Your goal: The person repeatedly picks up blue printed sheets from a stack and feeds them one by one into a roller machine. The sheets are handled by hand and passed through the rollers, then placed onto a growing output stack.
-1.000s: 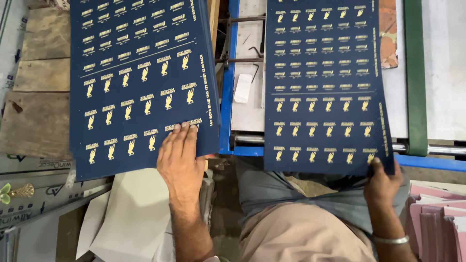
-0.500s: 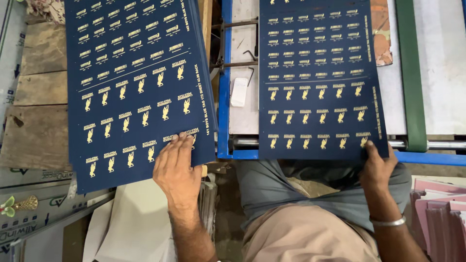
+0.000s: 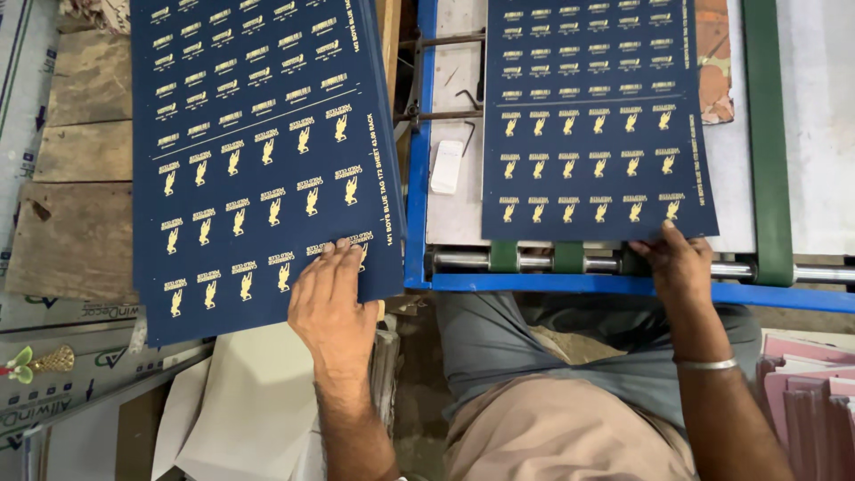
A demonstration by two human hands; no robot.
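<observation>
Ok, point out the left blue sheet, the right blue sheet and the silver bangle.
left blue sheet (image 3: 258,160), head view, middle of its printed face.
right blue sheet (image 3: 592,125), head view, middle of its printed face.
silver bangle (image 3: 705,363), head view, top of the band on the right wrist.

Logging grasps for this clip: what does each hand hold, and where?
Left hand presses flat on the left navy printed sheet near its lower right corner. Right hand touches the right navy sheet at its lower right edge.
</observation>
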